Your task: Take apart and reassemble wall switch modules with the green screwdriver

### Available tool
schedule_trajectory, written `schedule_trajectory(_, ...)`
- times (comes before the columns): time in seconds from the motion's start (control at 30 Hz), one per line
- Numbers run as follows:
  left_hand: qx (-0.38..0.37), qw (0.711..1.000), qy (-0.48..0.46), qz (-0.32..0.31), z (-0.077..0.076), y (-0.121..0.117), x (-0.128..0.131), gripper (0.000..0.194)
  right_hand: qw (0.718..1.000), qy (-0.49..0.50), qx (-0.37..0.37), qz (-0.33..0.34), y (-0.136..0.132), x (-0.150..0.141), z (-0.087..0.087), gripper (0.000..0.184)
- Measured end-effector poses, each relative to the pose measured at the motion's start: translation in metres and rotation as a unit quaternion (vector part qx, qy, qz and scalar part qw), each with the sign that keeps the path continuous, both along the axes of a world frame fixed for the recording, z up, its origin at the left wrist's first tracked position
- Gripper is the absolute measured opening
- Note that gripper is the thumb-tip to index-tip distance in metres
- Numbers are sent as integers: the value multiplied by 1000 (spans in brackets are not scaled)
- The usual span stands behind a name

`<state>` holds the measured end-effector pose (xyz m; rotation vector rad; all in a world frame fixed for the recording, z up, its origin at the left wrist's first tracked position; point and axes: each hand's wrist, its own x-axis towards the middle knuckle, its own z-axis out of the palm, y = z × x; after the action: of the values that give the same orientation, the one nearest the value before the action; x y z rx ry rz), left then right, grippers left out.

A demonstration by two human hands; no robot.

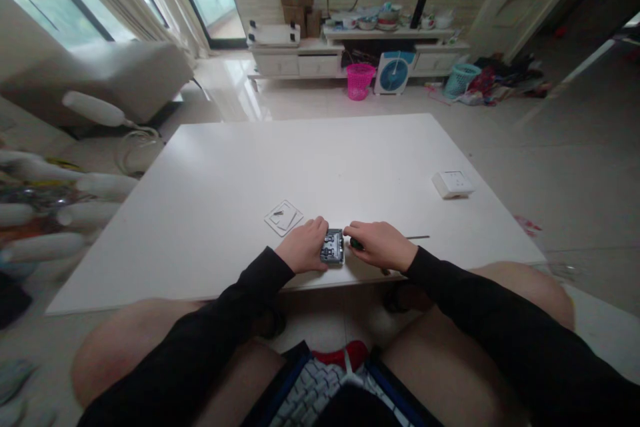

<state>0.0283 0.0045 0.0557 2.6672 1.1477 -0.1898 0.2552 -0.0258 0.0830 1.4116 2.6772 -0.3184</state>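
My left hand (306, 245) is closed on the side of a wall socket module (332, 247), whose grey-black inner face points up near the table's front edge. Just right of it, my right hand (379, 243) has its fingers around the dark green handle of a screwdriver (418, 237). The thin metal shaft sticks out to the right behind the wrist. Beyond my left hand lies a square white cover plate (290, 221) with small dark pieces, perhaps screws, on it. A small brownish object (385, 271) shows partly under my right wrist.
The white table (240, 167) carries a white box with a socket face (453, 183) at its right. Past the table stand a pink basket (360, 82), a blue fan (394, 73) and a low TV cabinet (320, 65). White rounded objects (95, 108) crowd the left side.
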Motion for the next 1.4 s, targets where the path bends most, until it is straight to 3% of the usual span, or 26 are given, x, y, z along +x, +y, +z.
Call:
schedule_trajectory(0.33, -12, 999, -3, 30, -9, 2, 6, 77, 1000, -2, -5, -13, 2, 1, -1, 17)
schedule_trajectory(0.63, -10, 999, -23, 40, -5, 3, 3, 79, 1000, 2, 0, -14, 3, 4, 1, 19)
schedule_trajectory(0.77, -82, 987, -107, 86, 5, 11, -6, 77, 1000, 7, 3, -25, 5, 6, 7, 18)
schedule_trajectory(0.83, -198, 950, -207, 124, 11, 19, -15, 75, 999, 19, 13, -40, 6, 10, 12, 17)
schedule_trajectory(0.87, -272, 912, -274, 135, 15, 22, -20, 73, 998, 28, 20, -47, 7, 12, 14, 16)
schedule_trajectory(0.9, -349, 858, -351, 140, 18, 25, -24, 70, 997, 37, 27, -55, 7, 14, 16, 16)
schedule_trajectory(0.97, -480, 710, -495, 141, 24, 27, -29, 66, 996, 52, 38, -65, 7, 18, 20, 15)
schedule_trajectory(1.03, -558, 573, -583, 140, 30, 26, -29, 69, 995, 59, 41, -71, 6, 20, 22, 14)
schedule_trajectory(1.1, -579, 498, -628, 150, 34, 22, -25, 73, 995, 62, 38, -72, 5, 21, 22, 12)
schedule_trajectory(1.23, -549, 448, -682, 182, 35, 16, -15, 69, 995, 66, 28, -66, 4, 20, 19, 11)
schedule_trajectory(1.33, -547, 450, -679, 196, 30, 16, -13, 62, 996, 67, 24, -62, 4, 19, 17, 12)
schedule_trajectory(1.4, -534, 468, -671, 213, 27, 18, -12, 53, 996, 67, 21, -60, 4, 19, 16, 12)
